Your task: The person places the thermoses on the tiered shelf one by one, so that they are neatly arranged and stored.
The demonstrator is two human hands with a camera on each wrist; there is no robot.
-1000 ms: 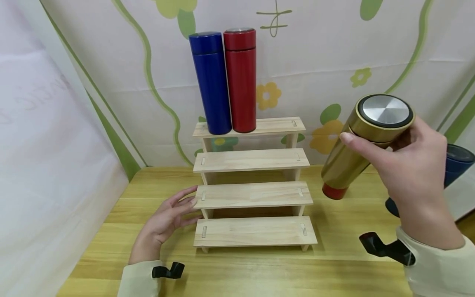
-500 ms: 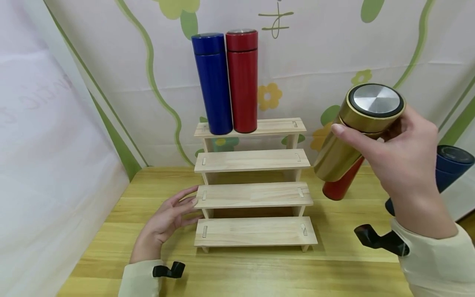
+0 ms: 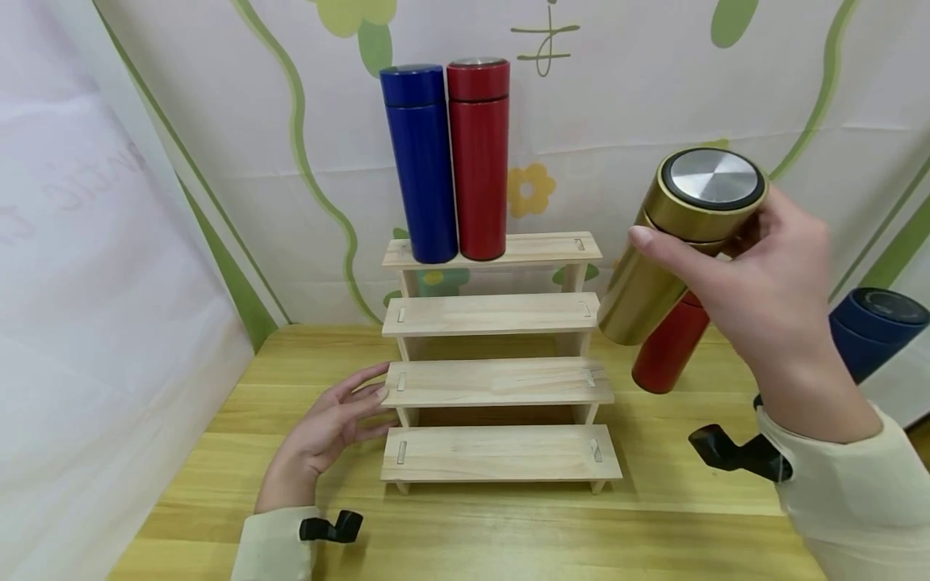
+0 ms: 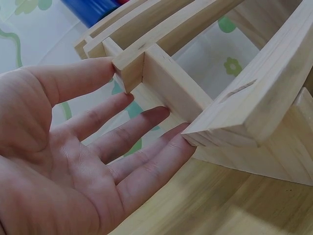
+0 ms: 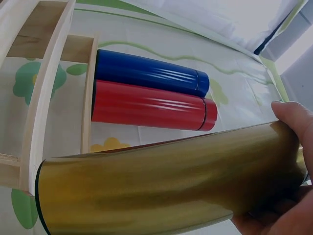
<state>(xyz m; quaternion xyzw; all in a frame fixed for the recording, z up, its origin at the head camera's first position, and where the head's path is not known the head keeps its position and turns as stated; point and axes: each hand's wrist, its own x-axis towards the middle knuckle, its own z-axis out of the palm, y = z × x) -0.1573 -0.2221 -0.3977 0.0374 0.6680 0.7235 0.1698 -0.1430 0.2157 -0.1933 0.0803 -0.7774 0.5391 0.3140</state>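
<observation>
My right hand (image 3: pixel 770 298) grips a gold thermos (image 3: pixel 654 278) with a silver lid near its top, tilted in the air right of the stepped wooden rack (image 3: pixel 494 382). In the right wrist view the gold thermos (image 5: pixel 166 181) spans the foreground. My left hand (image 3: pixel 327 432) touches the rack's left side; in the left wrist view its fingers (image 4: pixel 142 178) are extended against the wood and the thumb meets a shelf end. A blue thermos (image 3: pixel 420 165) and a red thermos (image 3: pixel 479 161) stand side by side on the top shelf, towards its left.
Behind my right hand a second red thermos (image 3: pixel 664 351) stands on the wooden table (image 3: pixel 465 532), partly hidden. A dark blue thermos (image 3: pixel 875 331) stands further right, partly covered by the wrist. A patterned cloth (image 3: pixel 610 97) hangs behind the rack.
My right hand has carried the gold thermos left and slightly up, towards the rack, uncovering more of the red thermos on the table. The left hand stays against the rack.
</observation>
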